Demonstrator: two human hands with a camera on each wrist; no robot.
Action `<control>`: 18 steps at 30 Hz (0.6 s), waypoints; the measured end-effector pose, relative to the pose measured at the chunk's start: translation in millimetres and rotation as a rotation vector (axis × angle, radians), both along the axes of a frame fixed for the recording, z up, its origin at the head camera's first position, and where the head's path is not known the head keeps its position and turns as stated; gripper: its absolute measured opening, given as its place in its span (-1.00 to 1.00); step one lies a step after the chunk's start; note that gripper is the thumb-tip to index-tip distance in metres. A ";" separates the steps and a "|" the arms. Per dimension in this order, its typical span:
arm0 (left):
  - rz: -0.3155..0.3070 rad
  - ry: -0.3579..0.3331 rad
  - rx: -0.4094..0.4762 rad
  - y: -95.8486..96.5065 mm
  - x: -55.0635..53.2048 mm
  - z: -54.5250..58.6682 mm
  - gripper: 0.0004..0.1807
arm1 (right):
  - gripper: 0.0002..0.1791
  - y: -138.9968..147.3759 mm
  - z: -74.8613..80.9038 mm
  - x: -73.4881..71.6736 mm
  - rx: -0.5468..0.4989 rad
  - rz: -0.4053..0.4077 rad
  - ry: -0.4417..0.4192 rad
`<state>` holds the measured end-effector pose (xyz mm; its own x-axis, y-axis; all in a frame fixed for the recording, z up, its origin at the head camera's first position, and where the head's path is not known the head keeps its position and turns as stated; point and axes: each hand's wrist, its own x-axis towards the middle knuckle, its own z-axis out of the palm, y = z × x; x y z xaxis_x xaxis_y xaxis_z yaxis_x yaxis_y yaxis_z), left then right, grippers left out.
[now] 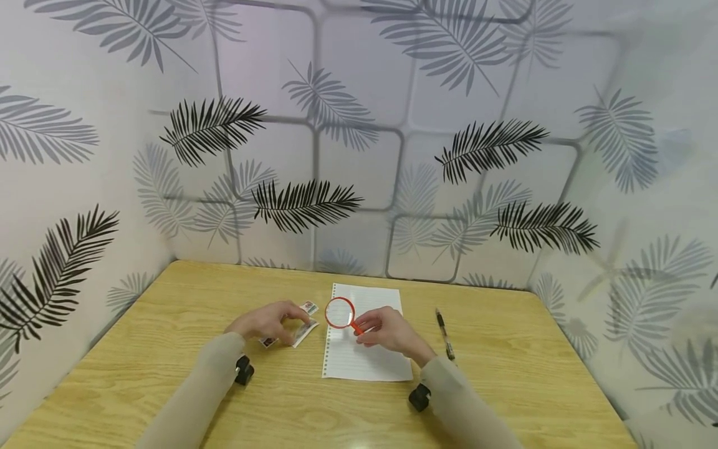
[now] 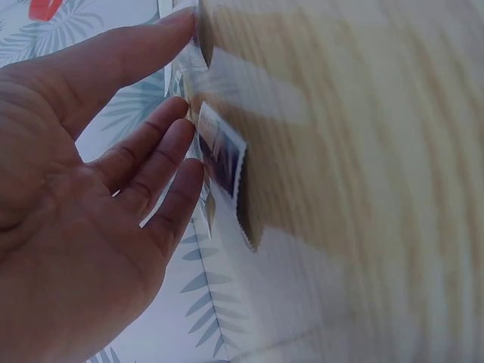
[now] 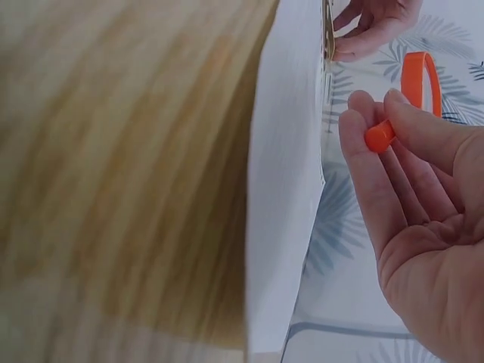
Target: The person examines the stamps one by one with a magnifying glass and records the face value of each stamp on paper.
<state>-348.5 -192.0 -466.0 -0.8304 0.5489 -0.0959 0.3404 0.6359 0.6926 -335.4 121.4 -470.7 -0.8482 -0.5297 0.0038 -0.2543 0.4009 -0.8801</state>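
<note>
My right hand (image 1: 389,330) pinches the orange-red handle (image 3: 380,136) of a magnifying glass (image 1: 354,325) between thumb and fingers. Its round lens is tilted up above the left edge of a lined, hole-punched sheet of paper (image 1: 364,368). To the left, my left hand (image 1: 269,321) is low over several small postage stamps, fingers mostly straight. One stamp (image 1: 305,335) lies at its thumb and index fingertips; another stamp (image 1: 309,307) is just beyond. A third stamp (image 1: 268,342), partly covered by the hand, shows a toothed edge and curls off the wood in the left wrist view.
A black pen (image 1: 445,333) lies right of the paper, beside the right forearm. The wooden table (image 1: 185,312) meets a leaf-patterned wall covering (image 1: 359,156) at its back and sides. A black wrist camera (image 1: 244,370) sits on each sleeve.
</note>
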 end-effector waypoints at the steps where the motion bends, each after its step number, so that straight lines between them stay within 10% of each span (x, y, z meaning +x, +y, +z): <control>1: 0.005 -0.011 -0.005 0.0 0.3 0.5 -0.47 | -0.65 -1.6 -0.6 0.5 0.004 0.001 0.013; 18: -0.057 0.016 -0.026 -3.0 -2.4 -7.2 -0.56 | -0.74 -26.0 -1.8 13.0 0.078 -0.026 0.038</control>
